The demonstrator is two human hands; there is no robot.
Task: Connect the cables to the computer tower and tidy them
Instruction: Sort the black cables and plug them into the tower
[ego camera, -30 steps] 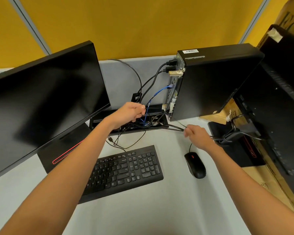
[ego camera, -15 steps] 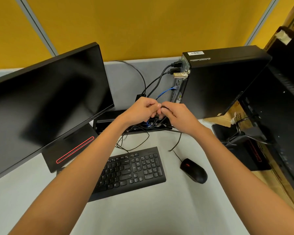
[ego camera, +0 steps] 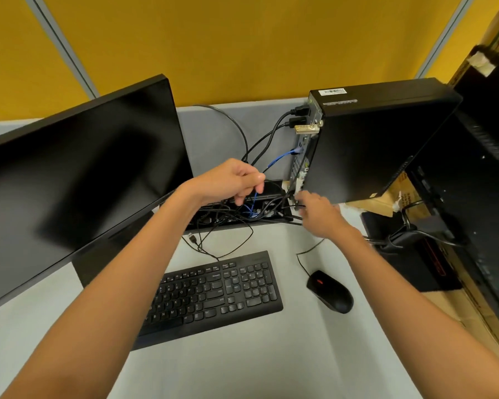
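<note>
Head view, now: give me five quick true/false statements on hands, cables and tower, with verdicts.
1. The left hand grips cables above the cable tray. True.
2. A blue cable is plugged into the rear of the computer tower. True.
3. The right hand rests on the mouse. False: it is up at the tower's lower rear, pinching a thin black cable; the mouse lies untouched.
4. The tower lies flat on its side. False: it stands upright.
5. A loose USB plug lies on the desk behind the keyboard. True.
</note>
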